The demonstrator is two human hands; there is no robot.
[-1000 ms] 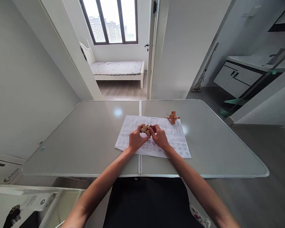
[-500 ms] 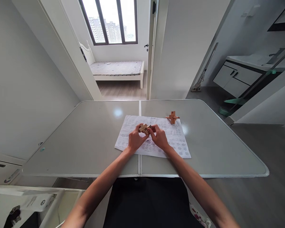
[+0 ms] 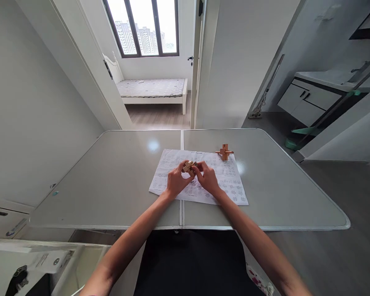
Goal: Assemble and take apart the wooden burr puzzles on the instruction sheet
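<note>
Between my two hands is a small light-wood interlocking puzzle (image 3: 189, 166), held above a printed sheet. My left hand (image 3: 176, 179) grips its left side, thumb below and fingers curled behind. On the other side, my right hand (image 3: 207, 177) pinches the puzzle's right part between thumb and fingers. My fingers cover some of the pieces. Under both hands lies the white instruction sheet (image 3: 163, 172), covered with small printed diagrams. A reddish-brown wooden cross-shaped puzzle (image 3: 225, 152) stands at the sheet's top right corner, apart from my hands.
The grey table (image 3: 117, 181) has a pale seam down its middle and a raised light rim. Past its far edge are a doorway, a bed (image 3: 154, 88) and a window. A washbasin cabinet (image 3: 308, 98) is off to the right, and a white appliance (image 3: 47, 261) at lower left.
The light-wood puzzle has tilted and shifted very slightly to the right in my fingers. Both hands keep their hold, and the reddish-brown puzzle stays put on the sheet.
</note>
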